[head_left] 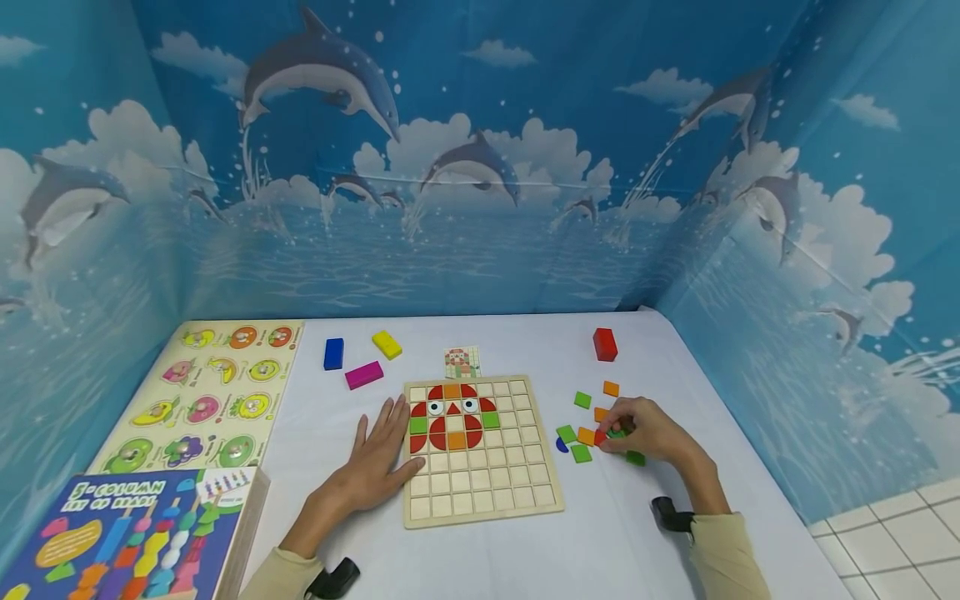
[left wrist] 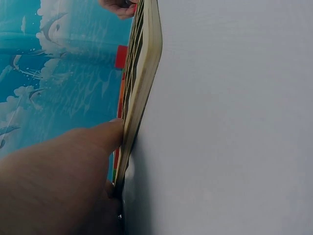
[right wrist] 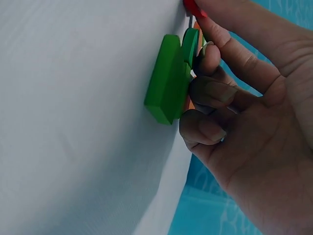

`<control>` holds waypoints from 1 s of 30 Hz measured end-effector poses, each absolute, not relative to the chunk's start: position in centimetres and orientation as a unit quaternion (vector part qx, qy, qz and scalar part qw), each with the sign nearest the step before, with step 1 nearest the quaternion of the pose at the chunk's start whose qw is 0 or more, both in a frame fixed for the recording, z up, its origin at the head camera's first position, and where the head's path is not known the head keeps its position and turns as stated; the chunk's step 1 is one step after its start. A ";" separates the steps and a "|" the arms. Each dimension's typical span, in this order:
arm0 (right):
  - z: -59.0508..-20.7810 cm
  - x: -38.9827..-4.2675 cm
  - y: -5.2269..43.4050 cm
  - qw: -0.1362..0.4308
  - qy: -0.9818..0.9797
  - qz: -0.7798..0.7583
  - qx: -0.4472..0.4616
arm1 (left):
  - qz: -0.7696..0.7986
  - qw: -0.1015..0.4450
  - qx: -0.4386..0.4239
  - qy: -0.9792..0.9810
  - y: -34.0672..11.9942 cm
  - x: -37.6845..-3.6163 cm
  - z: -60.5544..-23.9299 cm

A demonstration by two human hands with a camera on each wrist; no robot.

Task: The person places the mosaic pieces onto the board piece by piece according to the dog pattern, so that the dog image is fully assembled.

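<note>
A wooden grid board (head_left: 517, 492) lies on the white table, with a pattern of red, orange and green tiles and two eye tiles in its upper left. My left hand (head_left: 377, 462) rests along the board's left edge, fingers straight and thumb (left wrist: 110, 134) on the rim. To the right of the board, my right hand (head_left: 648, 429) pinches a small red tile (right wrist: 194, 8) between thumb and index finger. Around it lie loose green tiles (head_left: 581, 453), orange tiles (head_left: 611, 388) and a partly hidden blue piece (head_left: 562, 445). A thick green tile (right wrist: 164, 81) stands out near the curled fingers.
A small pattern card (head_left: 462, 362) lies behind the board. Blue (head_left: 333, 354), yellow (head_left: 387, 344) and magenta blocks (head_left: 364, 375) sit back left, a red block (head_left: 604, 344) back right. A fruit sheet (head_left: 217, 392) and a bead-set box (head_left: 135, 533) occupy the left side.
</note>
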State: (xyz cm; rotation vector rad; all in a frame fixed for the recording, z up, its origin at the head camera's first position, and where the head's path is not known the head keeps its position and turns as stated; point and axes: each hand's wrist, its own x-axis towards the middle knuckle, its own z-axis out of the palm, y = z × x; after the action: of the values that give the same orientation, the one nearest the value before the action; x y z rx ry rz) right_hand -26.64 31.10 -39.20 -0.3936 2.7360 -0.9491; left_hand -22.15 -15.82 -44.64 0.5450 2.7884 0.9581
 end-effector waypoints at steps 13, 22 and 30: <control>-39.0 -26.6 30.6 0.055 0.921 -0.345 -0.175 | 0.313 0.075 0.176 0.930 -15.8 -22.2 -44.7; -39.2 -26.8 27.5 0.066 0.897 -0.395 -0.187 | 0.314 0.072 0.176 0.930 -15.8 -22.2 -44.8; -39.6 -27.3 23.3 0.090 0.861 -0.444 -0.233 | 0.316 0.072 0.178 0.929 -15.8 -22.2 -44.8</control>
State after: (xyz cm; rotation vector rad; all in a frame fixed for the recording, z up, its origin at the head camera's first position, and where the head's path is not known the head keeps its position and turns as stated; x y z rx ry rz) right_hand -27.34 23.29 -39.55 -0.6927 2.5591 -1.3206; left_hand -22.19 -15.83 -44.80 0.5348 2.7927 0.9497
